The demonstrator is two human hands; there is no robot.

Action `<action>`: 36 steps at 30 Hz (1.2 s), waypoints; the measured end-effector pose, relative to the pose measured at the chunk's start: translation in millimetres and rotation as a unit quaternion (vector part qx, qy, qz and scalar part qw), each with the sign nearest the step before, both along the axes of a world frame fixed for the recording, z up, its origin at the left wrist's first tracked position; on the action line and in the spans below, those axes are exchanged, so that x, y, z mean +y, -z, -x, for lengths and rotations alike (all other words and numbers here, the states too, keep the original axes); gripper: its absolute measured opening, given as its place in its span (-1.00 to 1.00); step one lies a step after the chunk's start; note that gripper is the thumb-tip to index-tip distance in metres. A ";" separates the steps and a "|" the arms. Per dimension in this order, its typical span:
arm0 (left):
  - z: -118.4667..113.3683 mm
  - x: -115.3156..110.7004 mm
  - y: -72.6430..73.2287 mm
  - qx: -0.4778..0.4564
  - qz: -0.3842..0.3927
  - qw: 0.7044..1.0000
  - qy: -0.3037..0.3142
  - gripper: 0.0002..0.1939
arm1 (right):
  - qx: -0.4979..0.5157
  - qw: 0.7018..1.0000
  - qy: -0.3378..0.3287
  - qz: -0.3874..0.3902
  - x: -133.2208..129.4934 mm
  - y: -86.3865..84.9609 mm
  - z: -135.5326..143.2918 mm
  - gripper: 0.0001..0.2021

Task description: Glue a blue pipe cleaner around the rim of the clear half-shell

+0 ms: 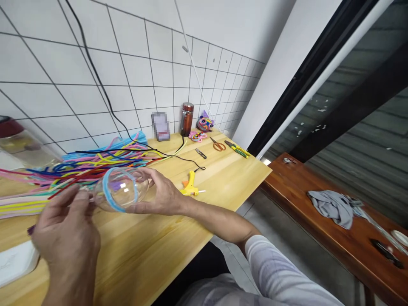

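Note:
My right hand (162,193) is wrapped round the right side of a clear, rounded plastic container (123,189). A light blue fuzzy strip (110,193) runs round the container. On its left, my left hand (68,221) has thumb and fingers pinched together at the container's narrow end; what they grip is too small to make out. Behind the hands lies a heap of coloured pipe cleaners (95,161). A yellow glue gun (191,185) rests on the wooden table (140,255) just beyond my right hand.
Scissors (218,145), snips (200,153), pliers (237,149), a brown flask (186,120) and a colourful figure (205,122) are at the back. A white box (17,263) is at left, a bottle (25,144) behind it. A black cord (108,102) crosses the table. A brown bench (296,204) stands right.

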State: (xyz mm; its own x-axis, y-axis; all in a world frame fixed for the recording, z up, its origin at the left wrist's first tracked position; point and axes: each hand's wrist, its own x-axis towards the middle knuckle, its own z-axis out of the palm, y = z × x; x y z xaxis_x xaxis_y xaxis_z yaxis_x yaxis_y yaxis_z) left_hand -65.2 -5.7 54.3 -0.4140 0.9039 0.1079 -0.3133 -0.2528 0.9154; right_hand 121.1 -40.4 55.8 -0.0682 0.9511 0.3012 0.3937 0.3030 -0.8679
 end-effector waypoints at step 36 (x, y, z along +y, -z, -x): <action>11.2 46.8 57.6 -0.008 0.034 0.999 0.017 -0.69 | -0.025 0.996 0.052 -0.070 23.6 47.4 -12.0 -0.07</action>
State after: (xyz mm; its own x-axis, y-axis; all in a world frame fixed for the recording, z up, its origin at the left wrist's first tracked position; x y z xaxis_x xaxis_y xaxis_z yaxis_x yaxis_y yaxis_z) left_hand -76.4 41.1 -3.3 -0.3832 0.9229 0.0384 -0.3358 -0.1779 0.9250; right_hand 133.2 -16.8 8.4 0.0111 0.9028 0.4299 0.4710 0.3745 -0.7987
